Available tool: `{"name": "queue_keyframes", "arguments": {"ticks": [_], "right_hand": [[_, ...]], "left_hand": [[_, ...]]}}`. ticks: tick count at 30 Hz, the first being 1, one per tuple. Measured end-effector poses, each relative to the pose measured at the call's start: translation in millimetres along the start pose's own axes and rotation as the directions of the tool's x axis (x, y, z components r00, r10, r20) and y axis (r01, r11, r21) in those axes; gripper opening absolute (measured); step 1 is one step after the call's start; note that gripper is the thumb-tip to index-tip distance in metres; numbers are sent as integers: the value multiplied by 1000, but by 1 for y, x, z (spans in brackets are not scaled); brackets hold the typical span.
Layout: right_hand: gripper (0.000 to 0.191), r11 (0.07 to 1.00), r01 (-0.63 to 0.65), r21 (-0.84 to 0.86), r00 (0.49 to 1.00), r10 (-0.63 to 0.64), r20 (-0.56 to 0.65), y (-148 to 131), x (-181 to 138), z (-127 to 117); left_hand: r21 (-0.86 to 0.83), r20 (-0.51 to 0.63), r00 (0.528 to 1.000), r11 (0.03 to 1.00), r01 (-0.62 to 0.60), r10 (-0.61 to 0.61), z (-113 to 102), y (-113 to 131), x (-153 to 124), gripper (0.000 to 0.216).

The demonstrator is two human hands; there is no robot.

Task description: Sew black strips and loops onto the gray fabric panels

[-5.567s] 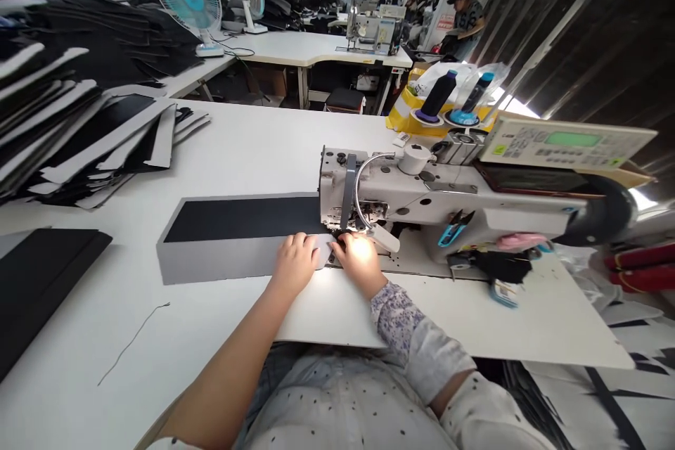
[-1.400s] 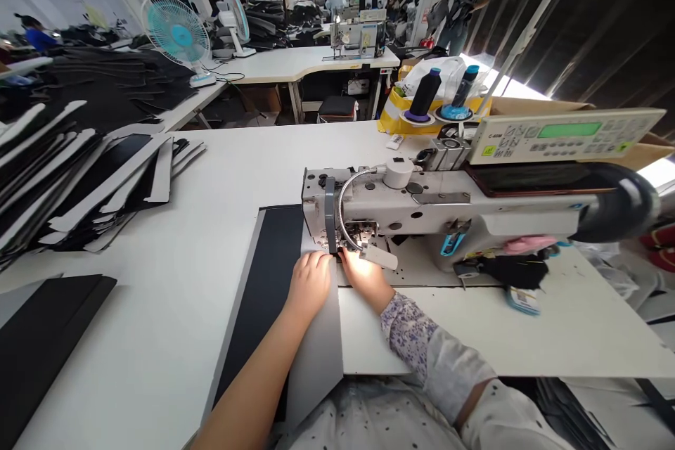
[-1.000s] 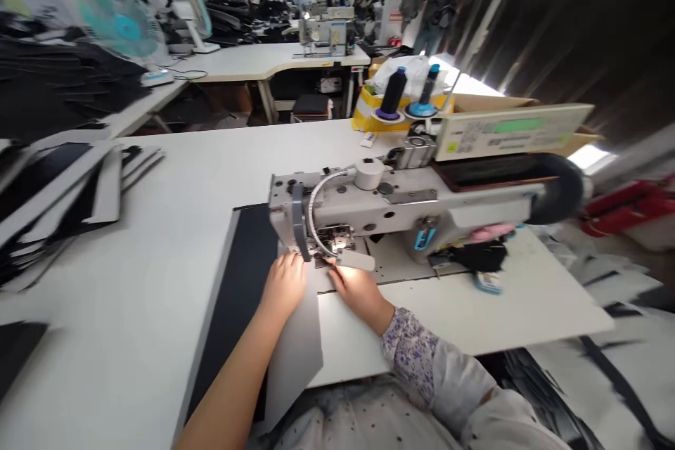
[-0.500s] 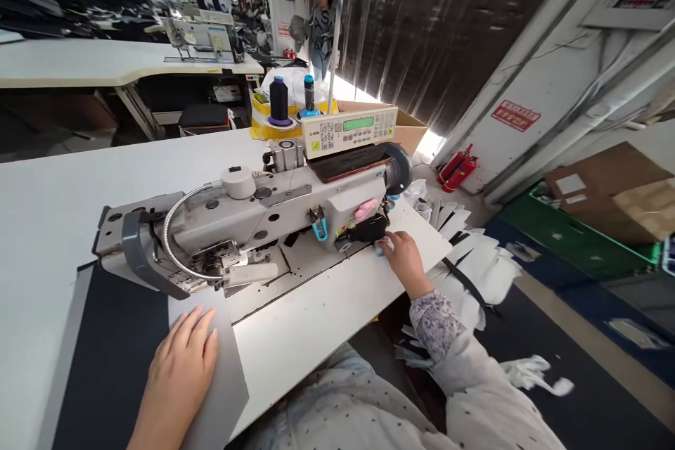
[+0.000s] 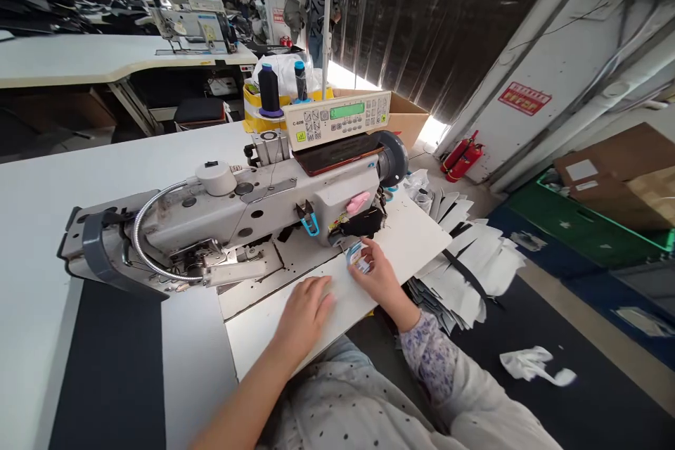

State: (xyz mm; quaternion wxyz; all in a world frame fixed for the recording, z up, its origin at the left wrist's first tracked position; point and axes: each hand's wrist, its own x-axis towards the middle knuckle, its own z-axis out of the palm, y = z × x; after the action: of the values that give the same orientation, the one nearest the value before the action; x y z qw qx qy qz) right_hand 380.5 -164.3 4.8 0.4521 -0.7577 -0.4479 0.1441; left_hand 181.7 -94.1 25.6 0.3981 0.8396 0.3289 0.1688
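A grey industrial sewing machine (image 5: 237,214) stands on the white table (image 5: 58,176). A grey-and-black panel (image 5: 131,365) lies under its needle end at the left. My right hand (image 5: 377,278) pinches a small bundle of labels (image 5: 358,259) on the table edge below the machine's right end. My left hand (image 5: 306,313) rests flat on the table beside it, fingers stretched toward the labels, holding nothing.
A control panel (image 5: 337,116) and thread cones (image 5: 268,88) sit on and behind the machine. Cut pieces (image 5: 464,274) lie heaped on the floor at the right, near a cardboard box (image 5: 406,116) and fire extinguishers (image 5: 461,155). A person (image 5: 316,3) stands far back.
My right hand left the needle, reached to the machine's right end and drew a label bundle toward me. My left hand left the panel and moved right. My view swung right.
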Motion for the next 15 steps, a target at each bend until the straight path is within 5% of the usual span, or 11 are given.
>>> {"name": "queue_keyframes", "arguments": {"ticks": [3, 5, 9, 15], "right_hand": [[62, 962, -35, 272, 997, 15, 75, -15, -18, 15], [59, 946, -41, 320, 989, -6, 145, -21, -25, 13], [59, 966, 46, 254, 957, -115, 265, -24, -21, -12], [22, 957, 235, 168, 956, -259, 135, -25, 3, -35]], "left_hand": [[-487, 158, 980, 854, 184, -121, 18, 21, 21, 52], [-655, 246, 958, 703, 278, -149, 21, 27, 25, 57], [-693, 319, 919, 605, 392, -230, 15, 27, 19, 59], [-702, 318, 912, 583, 410, -258, 9, 29, 16, 57]]}}
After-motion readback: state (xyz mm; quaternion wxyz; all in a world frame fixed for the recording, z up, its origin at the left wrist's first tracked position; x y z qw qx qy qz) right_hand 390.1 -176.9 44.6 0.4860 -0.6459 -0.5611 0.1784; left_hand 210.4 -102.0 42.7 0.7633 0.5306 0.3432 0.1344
